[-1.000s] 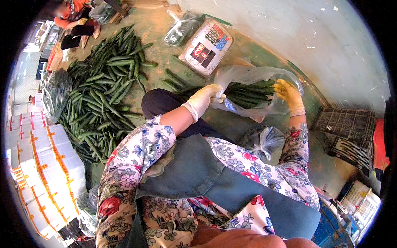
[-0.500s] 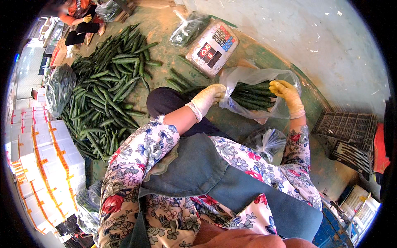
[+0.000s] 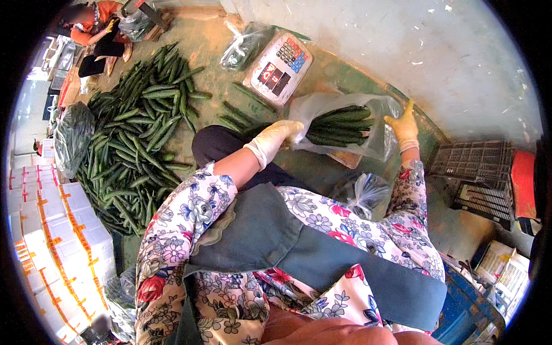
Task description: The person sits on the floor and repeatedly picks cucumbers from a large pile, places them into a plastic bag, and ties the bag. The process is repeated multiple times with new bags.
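My left hand (image 3: 283, 135), in a pale glove, pinches the left side of a clear plastic bag (image 3: 379, 103) lying sideways. Long dark green cucumbers (image 3: 339, 123) lie inside it. My right hand (image 3: 402, 123), also gloved, is open at the bag's right side, index finger pointing up and thumb apart. A few loose cucumbers (image 3: 230, 115) lie just left of the bag, partly behind my left hand. A scale (image 3: 278, 69) with a keypad and red display stands behind the bag. A tied bag (image 3: 368, 195) sits below it by my leg.
A big cucumber pile (image 3: 132, 144) spreads to my left, beside white taped boxes (image 3: 69, 241). Another tied bag (image 3: 241, 46) is by the scale. A seated co-worker (image 3: 92, 29) is at upper left. Black crates (image 3: 471, 161) stand right, below a pale wall (image 3: 448, 57).
My right hand has left the cucumbers in the bag and moved to its right edge, fingers spread. My left hand keeps its hold on the bag.
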The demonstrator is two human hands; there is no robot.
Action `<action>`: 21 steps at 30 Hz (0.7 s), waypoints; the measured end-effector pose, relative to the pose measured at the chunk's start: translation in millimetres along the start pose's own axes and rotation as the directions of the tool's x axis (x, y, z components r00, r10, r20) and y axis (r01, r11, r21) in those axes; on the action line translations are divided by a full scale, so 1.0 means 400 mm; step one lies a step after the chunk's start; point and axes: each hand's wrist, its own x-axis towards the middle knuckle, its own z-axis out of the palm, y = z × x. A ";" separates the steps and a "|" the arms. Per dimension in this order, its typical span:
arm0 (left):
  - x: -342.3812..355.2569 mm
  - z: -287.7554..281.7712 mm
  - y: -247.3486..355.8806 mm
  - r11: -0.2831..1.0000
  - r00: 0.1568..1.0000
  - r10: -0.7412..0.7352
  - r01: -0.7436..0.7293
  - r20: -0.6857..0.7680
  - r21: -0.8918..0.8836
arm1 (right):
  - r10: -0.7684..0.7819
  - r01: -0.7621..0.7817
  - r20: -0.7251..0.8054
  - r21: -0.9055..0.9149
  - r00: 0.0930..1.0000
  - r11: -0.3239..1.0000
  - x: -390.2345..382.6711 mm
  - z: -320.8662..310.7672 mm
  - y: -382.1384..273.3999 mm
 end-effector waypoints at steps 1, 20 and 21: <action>0.012 -0.008 -0.012 0.990 0.997 -0.064 0.059 0.034 0.127 | 0.104 -0.124 0.162 0.116 0.981 0.986 0.007 0.029 0.031; -0.317 0.031 0.393 0.689 0.683 0.719 -0.677 0.125 -0.259 | -0.092 0.222 -0.232 0.970 0.968 -0.104 -0.078 -0.429 -0.307; -0.374 0.054 0.419 0.636 0.637 0.766 -0.731 0.088 -0.247 | -0.209 0.239 -0.280 0.950 0.937 -0.202 -0.079 -0.477 -0.313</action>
